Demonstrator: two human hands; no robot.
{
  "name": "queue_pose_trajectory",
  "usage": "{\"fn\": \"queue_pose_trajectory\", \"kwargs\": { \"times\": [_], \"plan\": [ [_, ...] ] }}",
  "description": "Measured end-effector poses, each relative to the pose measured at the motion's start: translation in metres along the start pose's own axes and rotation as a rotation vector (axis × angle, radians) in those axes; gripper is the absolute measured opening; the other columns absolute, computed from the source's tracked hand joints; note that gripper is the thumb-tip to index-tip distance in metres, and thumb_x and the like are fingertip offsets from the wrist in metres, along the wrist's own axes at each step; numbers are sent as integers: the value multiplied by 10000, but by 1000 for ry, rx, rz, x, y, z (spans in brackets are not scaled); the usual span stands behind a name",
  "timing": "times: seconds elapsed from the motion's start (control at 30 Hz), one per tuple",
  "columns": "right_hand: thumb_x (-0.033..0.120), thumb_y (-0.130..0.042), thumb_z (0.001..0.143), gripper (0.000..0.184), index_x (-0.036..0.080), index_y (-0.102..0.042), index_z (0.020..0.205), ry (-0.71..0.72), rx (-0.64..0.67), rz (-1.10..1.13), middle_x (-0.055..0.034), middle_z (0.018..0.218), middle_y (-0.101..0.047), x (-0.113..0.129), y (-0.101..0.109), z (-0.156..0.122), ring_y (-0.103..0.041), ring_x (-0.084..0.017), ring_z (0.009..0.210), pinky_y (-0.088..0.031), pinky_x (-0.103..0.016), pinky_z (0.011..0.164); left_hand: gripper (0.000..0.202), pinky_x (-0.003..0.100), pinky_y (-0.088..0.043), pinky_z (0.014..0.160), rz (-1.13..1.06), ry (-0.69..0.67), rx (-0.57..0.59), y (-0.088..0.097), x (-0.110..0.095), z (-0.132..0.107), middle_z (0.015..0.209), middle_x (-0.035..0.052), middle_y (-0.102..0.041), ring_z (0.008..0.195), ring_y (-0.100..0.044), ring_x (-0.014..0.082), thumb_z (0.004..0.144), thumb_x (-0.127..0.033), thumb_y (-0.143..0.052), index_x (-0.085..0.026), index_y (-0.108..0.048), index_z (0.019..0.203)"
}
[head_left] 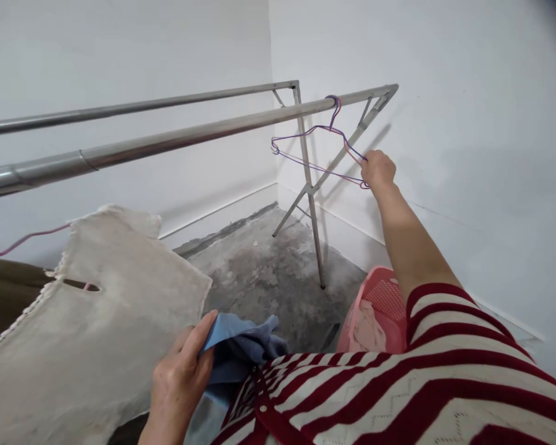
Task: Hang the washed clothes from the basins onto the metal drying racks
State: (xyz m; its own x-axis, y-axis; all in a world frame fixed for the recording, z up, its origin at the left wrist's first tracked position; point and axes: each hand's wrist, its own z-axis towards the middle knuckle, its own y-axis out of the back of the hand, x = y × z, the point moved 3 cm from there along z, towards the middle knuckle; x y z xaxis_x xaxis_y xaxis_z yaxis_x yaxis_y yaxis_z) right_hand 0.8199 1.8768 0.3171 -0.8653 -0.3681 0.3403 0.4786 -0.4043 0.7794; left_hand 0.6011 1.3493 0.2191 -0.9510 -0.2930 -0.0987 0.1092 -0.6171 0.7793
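My left hand (183, 376) pinches the edge of a blue garment (245, 343) that hangs bunched against my body; most of it is hidden. My right hand (379, 168) reaches forward and grips the right end of purple and pink wire hangers (315, 165). Their hooks still loop over the near metal rail (241, 125) of a drying rack. Just left of my left hand hangs a whitish garment (120, 303) with a scalloped edge, with part of a pink hanger (28, 241) showing beside it.
A pink laundry basket (375, 278) with pale pink cloth (368, 327) inside stands on the floor at the right. The rack's crossed legs (309, 188) stand near the wall corner. A second rail (143, 108) runs behind the first. Dark olive cloth (9, 296) hangs at the far left.
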Motion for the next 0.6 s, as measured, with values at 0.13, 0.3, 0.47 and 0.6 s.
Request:
{"fn": "queue_pose_trajectory", "kwargs": {
  "times": [0.13,0.3,0.47,0.6],
  "plan": [
    [384,-392,905,348,162,-639,1009,56,-71,173,-125,971,-650,4,4,-9,-577,-259,933,-441,-378,801,341,169,-498,544,6,33,-11,-2,1,5,963,-26,-709,756,-696,121,878,-166,-500,-284,-565,1191],
    [427,-414,906,352,148,-628,926,124,-169,361,-53,744,-621,9,24,-33,-584,-186,772,-446,-318,724,369,225,-546,619,2,111,-30,-3,0,18,1015,-21,-714,822,-703,163,883,-219,-498,-334,-556,1229],
    [367,-488,905,253,132,-581,897,111,-150,559,-10,664,-560,-22,38,-99,-496,-100,627,-419,-277,661,428,423,-578,665,43,274,45,0,15,31,1025,-17,-719,889,-693,304,870,-344,-488,-421,-495,1291],
    [392,-559,846,194,200,-560,874,-70,-136,796,32,611,-523,-38,40,-181,-446,-87,516,-396,-256,534,442,448,-561,740,63,368,99,0,29,58,1092,-56,-700,989,-660,324,849,-405,-471,-442,-487,1290]
  ]
}}
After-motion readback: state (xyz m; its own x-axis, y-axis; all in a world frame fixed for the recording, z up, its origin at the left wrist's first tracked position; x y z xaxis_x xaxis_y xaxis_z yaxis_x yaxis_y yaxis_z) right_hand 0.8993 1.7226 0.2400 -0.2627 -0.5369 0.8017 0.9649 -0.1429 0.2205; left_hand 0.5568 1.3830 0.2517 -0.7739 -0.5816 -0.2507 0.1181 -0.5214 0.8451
